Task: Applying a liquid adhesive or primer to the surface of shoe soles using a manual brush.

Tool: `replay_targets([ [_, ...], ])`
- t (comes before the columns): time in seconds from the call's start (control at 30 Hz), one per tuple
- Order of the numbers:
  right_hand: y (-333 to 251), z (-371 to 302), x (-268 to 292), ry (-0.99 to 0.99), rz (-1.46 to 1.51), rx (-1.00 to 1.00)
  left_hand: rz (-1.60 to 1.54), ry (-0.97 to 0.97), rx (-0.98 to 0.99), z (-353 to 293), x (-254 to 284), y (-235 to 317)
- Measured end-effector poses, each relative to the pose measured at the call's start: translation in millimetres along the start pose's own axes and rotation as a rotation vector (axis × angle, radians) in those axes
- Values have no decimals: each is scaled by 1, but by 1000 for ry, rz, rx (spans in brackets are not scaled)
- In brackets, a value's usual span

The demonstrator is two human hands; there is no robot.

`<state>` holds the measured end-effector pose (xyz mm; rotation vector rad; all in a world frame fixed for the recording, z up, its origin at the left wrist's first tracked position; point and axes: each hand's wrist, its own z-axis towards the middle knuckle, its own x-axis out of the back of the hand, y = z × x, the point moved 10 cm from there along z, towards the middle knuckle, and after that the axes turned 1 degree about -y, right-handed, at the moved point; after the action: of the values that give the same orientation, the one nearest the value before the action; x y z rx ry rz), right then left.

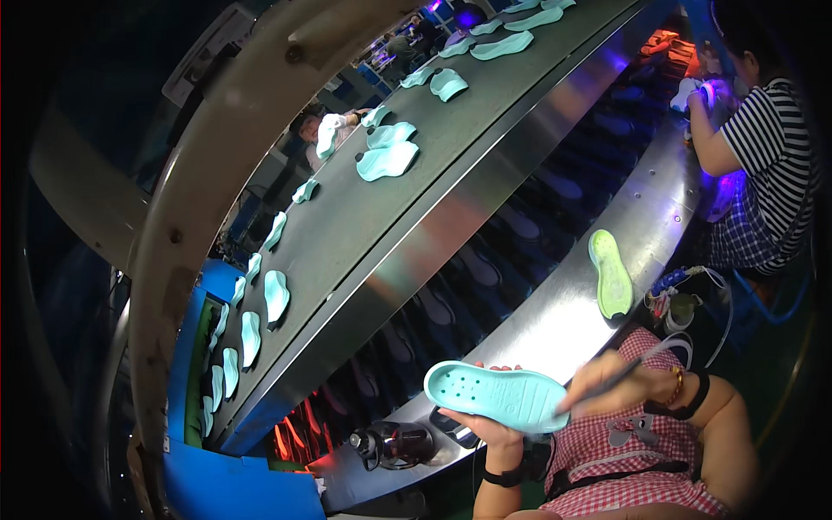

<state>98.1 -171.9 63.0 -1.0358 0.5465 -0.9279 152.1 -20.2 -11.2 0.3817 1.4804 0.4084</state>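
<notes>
A turquoise shoe sole (498,394) lies across my left hand (487,426), whose fingers wrap its underside and far edge. Small holes dot one end of it, and grooves run across the other. My right hand (611,381), slightly blurred, grips a slim dark brush-like tool (617,374). The tool's tip meets the grooved end of the sole; its exact kind is unclear. Beyond my right hand, a yellow-green shoe sole (612,276) rests on the curved metal ledge (537,325).
A dark conveyor belt (347,234) carries several turquoise soles (387,161). Beneath it, more soles sit in shadow near a red glow (299,433). A dark bottle (397,444) lies on the ledge. Cables hang beside a cup (681,312). A co-worker (767,130) sits at right, another person beyond the belt.
</notes>
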Motion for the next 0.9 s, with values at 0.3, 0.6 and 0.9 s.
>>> replay_targets([
  [0.3, 18, -7, 1, -44, 111, -210, 48, -33, -62, 5, -9, 9],
  [0.6, 7, -9, 7, -53, 122, -59, 61, -12, -46, 5, -7, 7],
  [0.9, 42, -21, 11, -40, 163, -252, 94, 26, -45, 6, -12, 10],
])
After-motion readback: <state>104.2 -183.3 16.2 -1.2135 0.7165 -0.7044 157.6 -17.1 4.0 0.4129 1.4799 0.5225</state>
